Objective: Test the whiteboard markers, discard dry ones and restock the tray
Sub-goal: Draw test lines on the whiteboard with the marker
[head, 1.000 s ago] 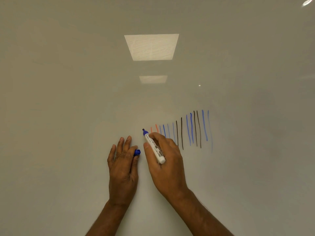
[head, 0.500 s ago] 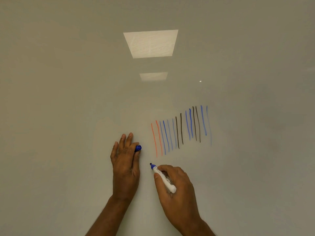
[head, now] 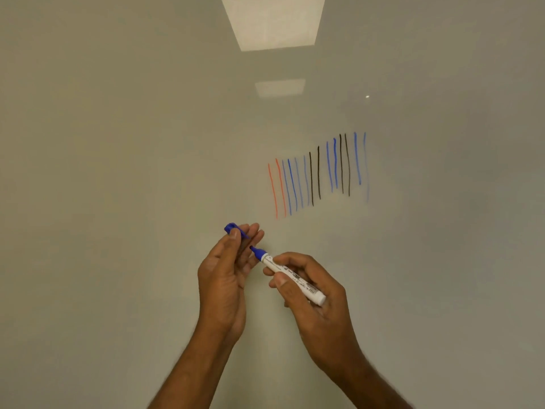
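Observation:
My right hand [head: 312,293] grips a white marker [head: 292,276] with a blue tip, uncapped, its tip pointing up-left toward my left palm. My left hand [head: 227,273] is turned on edge in front of the whiteboard [head: 118,172] and pinches the marker's blue cap [head: 233,228] between thumb and fingertips. The marker tip sits just short of my left fingers, a little below the cap. On the board above the hands is a row of several vertical test strokes [head: 317,172] in orange, blue and black.
The glossy whiteboard fills the whole view and reflects two ceiling light panels [head: 274,22]. No tray, bin or other marker is in sight.
My right hand pulled the marker down off the board, leaving no new stroke I can see, and now aims it at my left hand. My left hand lifted off the board and turned edge-on with the cap.

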{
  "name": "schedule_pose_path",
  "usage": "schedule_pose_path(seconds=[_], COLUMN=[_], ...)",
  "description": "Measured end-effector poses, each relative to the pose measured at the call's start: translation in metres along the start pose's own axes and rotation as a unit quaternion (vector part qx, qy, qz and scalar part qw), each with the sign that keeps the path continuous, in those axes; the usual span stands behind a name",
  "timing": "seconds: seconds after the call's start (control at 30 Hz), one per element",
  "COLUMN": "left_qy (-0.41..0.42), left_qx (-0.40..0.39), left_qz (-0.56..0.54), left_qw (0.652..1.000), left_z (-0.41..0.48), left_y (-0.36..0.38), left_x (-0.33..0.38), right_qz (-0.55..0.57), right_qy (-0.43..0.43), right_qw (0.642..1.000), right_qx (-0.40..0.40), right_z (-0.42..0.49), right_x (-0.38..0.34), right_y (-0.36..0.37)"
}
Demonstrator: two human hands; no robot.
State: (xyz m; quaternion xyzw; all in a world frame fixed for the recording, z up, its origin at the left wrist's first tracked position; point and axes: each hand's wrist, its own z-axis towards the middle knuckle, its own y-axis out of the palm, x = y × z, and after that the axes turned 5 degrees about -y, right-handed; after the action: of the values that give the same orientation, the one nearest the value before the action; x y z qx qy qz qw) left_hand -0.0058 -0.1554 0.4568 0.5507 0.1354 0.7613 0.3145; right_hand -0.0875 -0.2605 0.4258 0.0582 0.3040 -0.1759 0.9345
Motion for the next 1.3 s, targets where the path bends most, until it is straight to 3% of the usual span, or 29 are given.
schedule_pose_path(seconds=[0.1, 0.23, 0.7, 1.07, 1.3], left_qy=[-0.084, -0.151, -0.234, -0.259, -0.195], left_qx=[-0.018, -0.042, -0.051, -0.042, 0.008], left_qz=[-0.109, -0.176, -0.228, -0.183, -0.058], left_qw=[0.99, 0.972, 0.944, 0.947, 0.979], left_z=[-0.014, -0.028, -0.061, -0.077, -0.084], left_y=[0.003, 0.005, 0.008, -0.004, -0.028], left_x=[0.004, 0.006, -0.014, -0.024, -0.038], right_qz=[0.002, 0.024, 0.022, 0.03, -0.001], right_qy=[0.0, -0.003, 0.017, 0.058, 0.099], right_qw=[1.0, 1.0, 0.999, 0.998, 0.995], right_qx=[-0.008, -0.01, 0.04, 0.026, 0.02], right_z=[-0.007, -0.013, -0.036, -0.062, -0.087], right_x=[-0.004, -0.007, 0.001, 0.008, 0.018], right_y=[0.001, 0.001, -0.003, -0.011, -0.008])
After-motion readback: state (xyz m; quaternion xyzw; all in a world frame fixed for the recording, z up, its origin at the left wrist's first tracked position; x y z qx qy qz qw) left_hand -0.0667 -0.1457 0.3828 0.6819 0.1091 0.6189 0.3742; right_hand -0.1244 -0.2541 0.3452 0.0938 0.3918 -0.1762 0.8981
